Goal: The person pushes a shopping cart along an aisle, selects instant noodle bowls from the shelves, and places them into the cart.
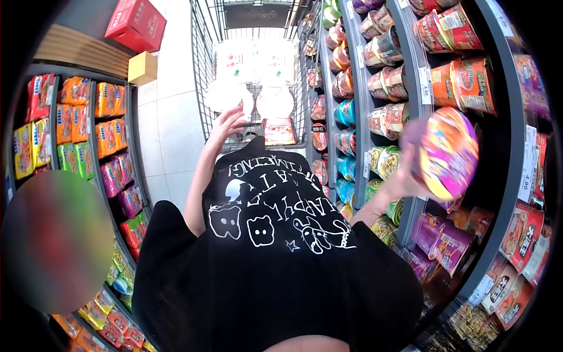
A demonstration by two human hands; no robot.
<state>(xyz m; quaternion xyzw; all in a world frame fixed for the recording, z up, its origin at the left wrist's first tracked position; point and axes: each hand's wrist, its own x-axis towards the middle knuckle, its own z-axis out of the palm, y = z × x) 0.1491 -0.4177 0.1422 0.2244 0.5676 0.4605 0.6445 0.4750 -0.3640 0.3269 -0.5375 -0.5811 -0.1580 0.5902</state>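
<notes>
My right hand [404,175] is wrapped around an instant noodle cup [449,154] with a purple, orange and yellow lid. It holds the cup tilted, lid towards me, in front of the right-hand shelves. Purple noodle cups [437,237] lie on their sides in the shelf just below. My left hand [227,124] is at the near end of a wire shopping cart [202,76], fingers apart and nothing in them. Inside the cart are white packages [274,104], washed out by glare, and a red packet [279,131] at the near end.
Shelves of noodle cups [387,83] run along my right, with price tags on their edges. Bagged noodles [107,98] fill the shelves on my left. Past them stand a red box [136,24] and a yellow box [142,68]. A blurred disc covers the lower left.
</notes>
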